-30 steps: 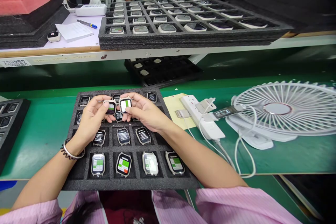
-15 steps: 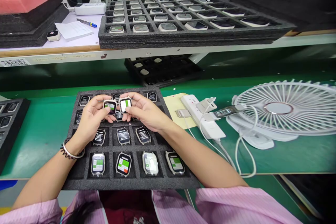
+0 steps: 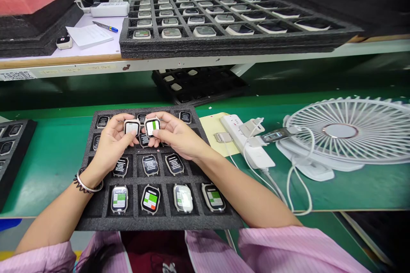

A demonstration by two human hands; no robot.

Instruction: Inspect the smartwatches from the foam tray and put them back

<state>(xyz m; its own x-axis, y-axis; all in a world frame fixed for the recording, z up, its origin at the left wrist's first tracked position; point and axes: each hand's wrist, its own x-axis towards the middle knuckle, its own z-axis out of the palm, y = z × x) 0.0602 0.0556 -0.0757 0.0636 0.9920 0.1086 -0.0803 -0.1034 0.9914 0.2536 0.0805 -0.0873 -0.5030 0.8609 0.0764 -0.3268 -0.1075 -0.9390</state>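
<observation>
My left hand (image 3: 117, 138) is closed on a strapless smartwatch (image 3: 131, 127) whose screen is mostly pale, the thumb at its lower right corner. Close beside it, my right hand (image 3: 176, 134) grips a second smartwatch (image 3: 151, 126) showing white and green, with its thumb resting on the lower screen. Both are held above a black foam tray (image 3: 160, 223). Several watches lie in the tray's compartments. A front-row watch (image 3: 150, 199) shows green, white and red blocks, while a watch behind it (image 3: 150, 165) shows white text on black. My hands partly hide the back rows.
A white power strip (image 3: 235, 130) with plugs and cables lies right of the tray, near a white fan (image 3: 346, 132). On the shelf above sits a larger foam tray (image 3: 224, 47) of watches. Another tray (image 3: 16, 166) stands at far left. A person is partly visible behind.
The screen of the watch in my left hand has turned from dark with green to mostly pale. That watch has shifted slightly left and up; my right hand is nearly still.
</observation>
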